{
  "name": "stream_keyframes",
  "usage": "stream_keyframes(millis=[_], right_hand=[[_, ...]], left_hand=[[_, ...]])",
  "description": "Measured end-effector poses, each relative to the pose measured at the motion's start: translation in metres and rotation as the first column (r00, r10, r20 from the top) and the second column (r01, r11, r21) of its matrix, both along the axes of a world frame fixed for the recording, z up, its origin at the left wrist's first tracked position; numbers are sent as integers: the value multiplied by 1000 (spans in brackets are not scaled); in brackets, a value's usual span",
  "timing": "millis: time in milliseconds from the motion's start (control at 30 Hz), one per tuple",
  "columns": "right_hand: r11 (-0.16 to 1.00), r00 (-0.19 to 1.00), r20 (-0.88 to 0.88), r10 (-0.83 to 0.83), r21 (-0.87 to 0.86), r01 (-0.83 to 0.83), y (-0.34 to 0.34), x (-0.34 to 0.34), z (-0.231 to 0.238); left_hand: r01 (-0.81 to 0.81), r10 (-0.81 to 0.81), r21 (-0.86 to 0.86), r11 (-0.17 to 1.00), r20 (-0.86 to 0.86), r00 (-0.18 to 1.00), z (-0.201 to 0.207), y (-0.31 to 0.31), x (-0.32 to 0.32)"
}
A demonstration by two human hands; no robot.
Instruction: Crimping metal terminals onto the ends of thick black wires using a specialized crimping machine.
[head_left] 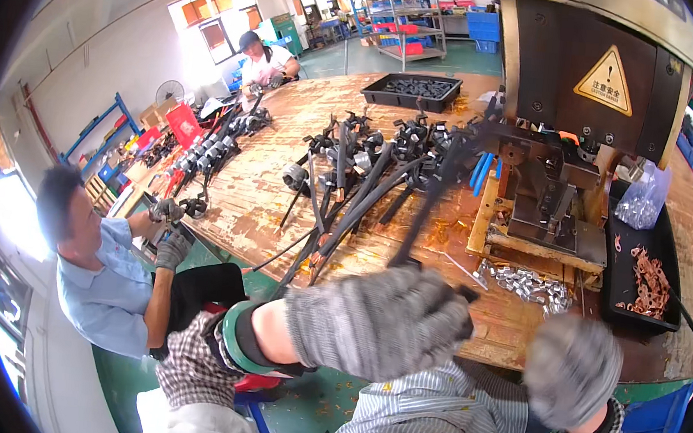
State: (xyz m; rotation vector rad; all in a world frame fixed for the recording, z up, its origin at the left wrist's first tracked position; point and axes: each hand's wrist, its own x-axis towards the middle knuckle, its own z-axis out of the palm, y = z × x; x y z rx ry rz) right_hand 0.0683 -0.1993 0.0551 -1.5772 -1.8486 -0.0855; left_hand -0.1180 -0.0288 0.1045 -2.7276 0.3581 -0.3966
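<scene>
In a grey knit glove, my left hand (378, 322) is closed round a black cable (422, 223) over the near edge of the workbench. The cable slants up to the right toward the press machine (569, 79); its upper end is smeared by motion. My right hand (572, 372), also gloved, hangs at the bench edge, below the silver metal sleeves (526, 286). It is blurred, so its fingers and anything in them cannot be made out. A pile of black cables with connector ends (368, 156) lies left of the press.
A black tray (667, 325) with copper lugs (647, 284) and a plastic bag (643, 197) stands right of the press. Another black tray (413, 100) of dark parts sits farther back. One person (103, 269) sits at left; another (265, 65) works at the far side.
</scene>
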Motion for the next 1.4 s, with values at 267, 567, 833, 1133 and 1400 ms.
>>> stream_keyframes(millis=[267, 567, 833, 1133, 1400], right_hand=[[923, 785, 490, -378, 135, 360, 12, -2, -15], [791, 812, 271, -516, -212, 574, -18, 2, -105], [795, 869, 54, -493, -379, 474, 28, 1, -140], [922, 940, -40, -339, -214, 324, 35, 11, -134], [926, 922, 293, -254, -203, 319, 2, 39, -117]], left_hand=[[271, -283, -85, 959, -232, 931, -18, 8, 14], [-41, 139, 286, 957, -330, 934, -38, 104, 4], [-200, 403, 472, 858, -379, 833, -80, 156, 15], [-256, -89, -743, 619, -390, 916, -150, 22, 112], [-129, -145, -778, 615, -273, 951, -166, 33, 121]])
